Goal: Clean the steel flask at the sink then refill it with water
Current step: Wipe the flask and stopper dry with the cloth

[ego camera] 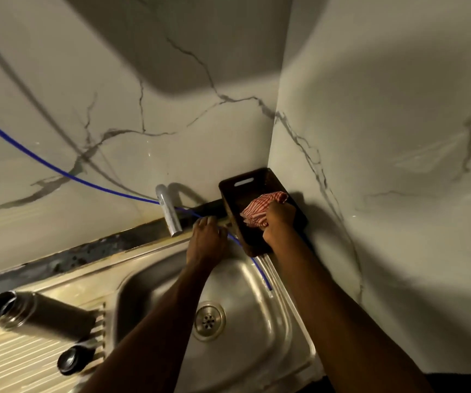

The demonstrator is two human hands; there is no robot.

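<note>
i see the steel flask (40, 314) lying open at 8 o'clock on the drainboard, its cap (71, 359) just beside it. my right hand (279, 219) clenches a striped cloth (262, 207) in the tray (259, 180); my left hand (208, 236) reaches behind the tap (169, 211), grip unclear. washing looks barely begun, and refilling remains.

Dark plastic crate (252, 180) in the corner, against white marble-veined wall tiles (384, 123). Red-and-white striped cloth (259, 205) bunched inside the crate. Thin blue tube (58, 172) slanting across the back wall.
</note>
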